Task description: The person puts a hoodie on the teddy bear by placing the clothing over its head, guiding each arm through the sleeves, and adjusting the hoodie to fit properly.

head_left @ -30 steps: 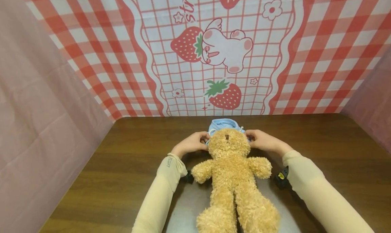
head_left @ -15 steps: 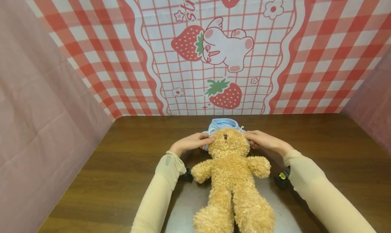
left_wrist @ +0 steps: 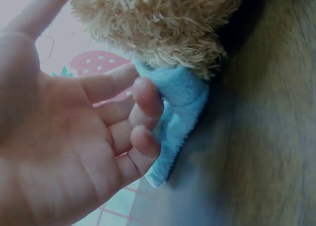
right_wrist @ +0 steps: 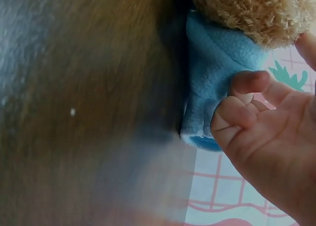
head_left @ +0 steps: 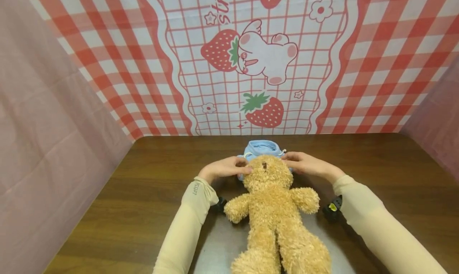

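Observation:
A fluffy tan teddy bear lies with its head toward the back of the table and its legs toward the person. Behind its head shows a light blue fleece garment with a round opening and a pale cord. The left hand is beside the bear's head, its thumb on the cheek; in the left wrist view its loosely bent fingers overlap the blue cloth. At the head's other side is the right hand. Its curled fingers are against the cloth, but I cannot tell whether they grip it.
The brown wooden table has a pale grey patch under the bear. A red-checked strawberry cloth hangs right behind the table, and pinkish fabric hangs at the left. Black wrist cameras sit beside the bear's arms.
The left thumb has come forward onto the bear's cheek. The right hand has shifted slightly inward over the head's edge. The bear's head has dipped slightly toward the person, and its legs have swung right.

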Available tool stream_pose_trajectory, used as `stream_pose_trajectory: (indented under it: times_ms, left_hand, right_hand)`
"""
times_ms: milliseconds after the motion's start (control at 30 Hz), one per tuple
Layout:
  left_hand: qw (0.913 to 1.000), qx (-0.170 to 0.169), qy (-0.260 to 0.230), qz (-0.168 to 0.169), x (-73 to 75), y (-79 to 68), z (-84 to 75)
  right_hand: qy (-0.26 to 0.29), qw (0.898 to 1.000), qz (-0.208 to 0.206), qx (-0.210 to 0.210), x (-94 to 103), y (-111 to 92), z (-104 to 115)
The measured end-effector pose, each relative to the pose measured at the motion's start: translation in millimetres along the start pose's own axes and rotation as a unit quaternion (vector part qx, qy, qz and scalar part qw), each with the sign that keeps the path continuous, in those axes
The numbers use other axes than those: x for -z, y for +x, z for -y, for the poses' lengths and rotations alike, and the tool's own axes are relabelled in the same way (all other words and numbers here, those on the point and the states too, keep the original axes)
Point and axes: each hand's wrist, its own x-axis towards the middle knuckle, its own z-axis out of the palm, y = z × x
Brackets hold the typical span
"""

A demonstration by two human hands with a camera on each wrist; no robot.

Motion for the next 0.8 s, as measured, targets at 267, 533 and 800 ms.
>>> stream_pose_trajectory:
  times_ms: [267, 533, 800]
  left_hand:
    - [0.9991, -0.002, 0.041, 0.01, -4.9, 0.9, -8.6]
    - [0.9996, -0.011, 0.024, 0.011, -7.3, 0.8, -10.8]
    - [0.9995, -0.031, 0.005, -0.003, -7.9, 1.5, -14.5]
  right_hand:
    - [0.009, 1.0, -0.011, 0.023, -4.9, -4, 3]
    - [0.008, 0.999, -0.024, 0.047, -6.6, -3, 2]
    - [-0.012, 0.998, -0.052, 0.045, -8.3, -4, 8]
